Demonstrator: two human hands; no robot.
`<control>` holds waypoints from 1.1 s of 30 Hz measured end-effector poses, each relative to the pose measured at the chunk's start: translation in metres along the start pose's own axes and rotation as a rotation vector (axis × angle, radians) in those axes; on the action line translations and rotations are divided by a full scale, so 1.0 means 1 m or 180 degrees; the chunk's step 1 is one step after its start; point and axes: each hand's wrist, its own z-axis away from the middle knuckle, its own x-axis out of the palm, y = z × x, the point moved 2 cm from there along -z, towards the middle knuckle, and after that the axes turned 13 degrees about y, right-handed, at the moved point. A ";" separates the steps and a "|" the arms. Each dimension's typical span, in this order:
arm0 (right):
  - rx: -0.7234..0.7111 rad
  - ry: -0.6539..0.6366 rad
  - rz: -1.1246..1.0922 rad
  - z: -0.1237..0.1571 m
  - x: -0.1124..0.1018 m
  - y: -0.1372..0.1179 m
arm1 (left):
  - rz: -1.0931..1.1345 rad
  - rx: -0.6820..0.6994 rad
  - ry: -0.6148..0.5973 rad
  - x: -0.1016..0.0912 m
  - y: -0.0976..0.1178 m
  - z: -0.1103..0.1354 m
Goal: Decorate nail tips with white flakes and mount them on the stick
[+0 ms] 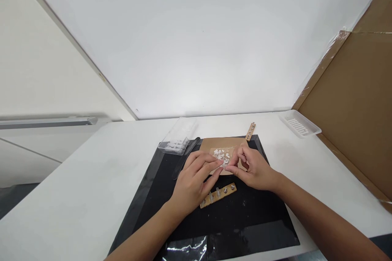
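My left hand [196, 177] and my right hand [252, 167] meet over a brown sheet [211, 142], with fingertips almost touching. Thumb and fingers of each hand pinch at a tiny whitish piece between them, too small to name. Just beyond the fingertips lies a pile of small white, partly clear pieces [221, 154]. Below the hands, a wooden strip [221, 195] with a row of metal studs rests on the black mat [241, 216]. Some studs carry upright clear pieces, and my left hand hides part of the strip's left end.
A clear plastic box [176, 140] with white items stands at the back left, beside a dark, slim tool [186, 157]. Another studded wooden strip [250, 131] lies at the back. A white tray [301, 124] sits at right, near a cardboard wall [352, 110].
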 end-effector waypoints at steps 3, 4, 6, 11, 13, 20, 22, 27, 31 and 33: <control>0.0020 -0.0076 -0.0038 0.001 0.002 -0.002 | 0.0051 0.0079 -0.0010 -0.001 -0.001 0.000; 0.0007 -0.0080 -0.0036 0.001 0.003 -0.002 | 0.0068 0.0109 -0.0001 -0.001 -0.001 0.000; -0.0022 -0.0079 -0.0055 0.001 0.004 -0.002 | 0.0084 0.0179 0.0036 -0.002 -0.002 0.000; 0.0046 -0.0097 -0.0049 0.000 0.001 0.002 | 0.0027 0.0179 0.0071 -0.003 -0.002 -0.001; 0.0062 0.0013 0.0049 0.000 -0.004 0.005 | 0.0008 0.0129 0.0066 -0.003 -0.002 -0.002; 0.0260 0.0824 -0.0205 -0.007 -0.023 0.026 | 0.0013 -0.0172 0.0142 -0.003 -0.003 -0.004; 0.0272 0.0978 -0.0216 -0.008 -0.026 0.033 | 0.0011 -0.0235 0.0143 -0.002 -0.004 -0.004; 0.0308 0.0992 0.0306 -0.011 -0.028 0.037 | -0.0100 -0.0388 0.0070 0.001 -0.007 -0.001; 0.0097 0.0829 0.0882 -0.012 -0.026 0.033 | -0.0171 -0.0489 0.0006 0.003 -0.011 0.001; -0.0085 0.0773 0.1041 -0.012 -0.024 0.033 | -0.0182 -0.0513 -0.0010 0.003 -0.012 0.002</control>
